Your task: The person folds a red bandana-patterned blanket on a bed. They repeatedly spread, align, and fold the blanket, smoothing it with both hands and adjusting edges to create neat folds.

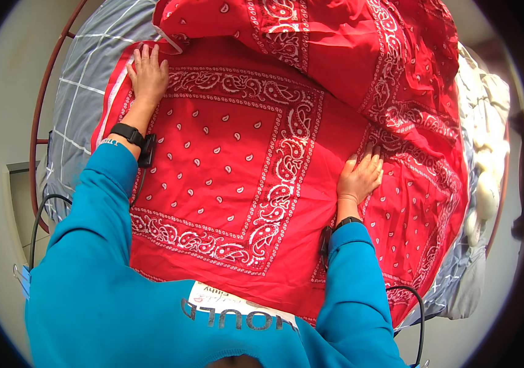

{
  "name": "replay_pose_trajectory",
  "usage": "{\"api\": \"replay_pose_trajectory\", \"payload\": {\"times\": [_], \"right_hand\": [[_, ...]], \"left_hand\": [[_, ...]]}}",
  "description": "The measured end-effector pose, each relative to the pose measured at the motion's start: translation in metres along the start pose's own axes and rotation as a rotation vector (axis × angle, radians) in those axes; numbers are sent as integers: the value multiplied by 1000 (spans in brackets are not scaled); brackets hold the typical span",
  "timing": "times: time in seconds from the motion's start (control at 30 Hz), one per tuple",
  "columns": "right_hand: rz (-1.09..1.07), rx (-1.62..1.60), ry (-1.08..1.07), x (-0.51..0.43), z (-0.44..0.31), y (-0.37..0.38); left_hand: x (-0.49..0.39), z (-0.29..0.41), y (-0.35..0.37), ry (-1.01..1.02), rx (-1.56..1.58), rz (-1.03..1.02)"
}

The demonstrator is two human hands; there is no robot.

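A large red paisley-print cloth (216, 165) lies spread before me, its far part heaped in loose folds. My left hand (148, 76) rests palm down near its left edge, fingers pointing away from me, beside a white strip along the border. Further right, my right hand (360, 178) presses flat on the cloth near some wrinkles, fingers slightly spread. Neither hand grips anything. Both wrists carry black straps with small dark devices, and a cable runs by each arm.
Grey bedding with white grid lines (87, 83) shows at the left, inside a reddish-brown metal bed frame (37, 115). At the right edge lies a bunched cream-coloured fabric (485, 119). Pale floor surrounds the bed.
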State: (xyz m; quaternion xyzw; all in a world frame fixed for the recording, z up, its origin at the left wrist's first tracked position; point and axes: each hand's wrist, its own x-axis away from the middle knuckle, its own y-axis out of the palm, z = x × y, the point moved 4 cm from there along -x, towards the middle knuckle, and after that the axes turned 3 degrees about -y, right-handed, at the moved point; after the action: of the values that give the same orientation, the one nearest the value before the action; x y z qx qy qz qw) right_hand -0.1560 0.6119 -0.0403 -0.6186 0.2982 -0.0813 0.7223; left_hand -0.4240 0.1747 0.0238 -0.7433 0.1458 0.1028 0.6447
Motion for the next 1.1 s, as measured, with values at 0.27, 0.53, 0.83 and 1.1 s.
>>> {"api": "replay_pose_trajectory", "payload": {"times": [0.27,0.53,0.83,1.1], "right_hand": [[29,-51,1,0,1,-5],[-79,-256,-40,-2,5,-15],[-215,-138,114,-178,261,16],[100,-584,262,-323,302,-20]], "left_hand": [[166,270,-63,240,568,-269],[176,290,-48,123,433,-137],[173,292,-46,135,375,-159],[170,294,-53,128,349,-208]]}}
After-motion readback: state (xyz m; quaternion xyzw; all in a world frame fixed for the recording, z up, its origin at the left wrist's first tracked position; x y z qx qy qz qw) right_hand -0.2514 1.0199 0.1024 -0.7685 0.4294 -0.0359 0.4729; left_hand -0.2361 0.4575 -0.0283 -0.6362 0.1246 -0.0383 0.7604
